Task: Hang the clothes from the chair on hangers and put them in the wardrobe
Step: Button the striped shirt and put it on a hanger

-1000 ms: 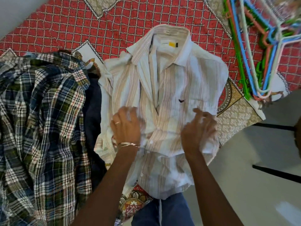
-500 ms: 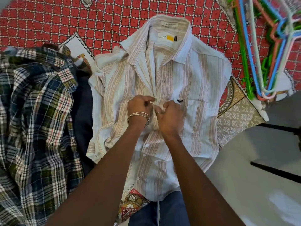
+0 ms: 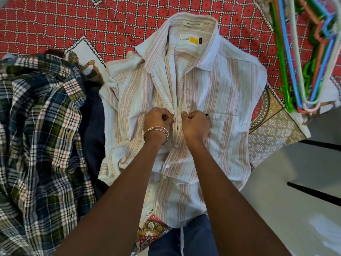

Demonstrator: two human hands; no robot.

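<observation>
Since half a second ago, both hands have stayed at the same spot on the shirt front, knuckles nearly touching, and the view has tilted so more of the collar shows. A second ago they were spread apart lower on the cloth; now they meet at the placket.

I take the striped shirt point(image 3: 217, 93) as my landmark. It lies flat and face up on the red patterned bedspread point(image 3: 73, 24), collar away from me. My left hand point(image 3: 158, 120) is curled tight, pinching the shirt's front edge at mid-chest; my right hand point(image 3: 195, 122) is curled the same way on the opposite edge, just beside the left. I judge I am working a button here, though the fingertips are hidden under the knuckles and I cannot tell whether it is going in or coming out. Below my hands several white buttons point(image 3: 167, 165) show down the front, which looks closed there; above my hands the front gapes open up to the collar.

Left of the shirt sits a plaid shirt point(image 3: 42, 135) in a heap, with a dark navy garment point(image 3: 92, 130) between the two. Up and to the right of the shirt lies a bundle of coloured plastic hangers point(image 3: 299, 58), well apart from my hands.

By my reckoning the task is early. No garment in view is on a hanger, and neither wardrobe nor chair is in sight. This shirt still needs a hanger, and the plaid and navy pieces wait after it.
</observation>
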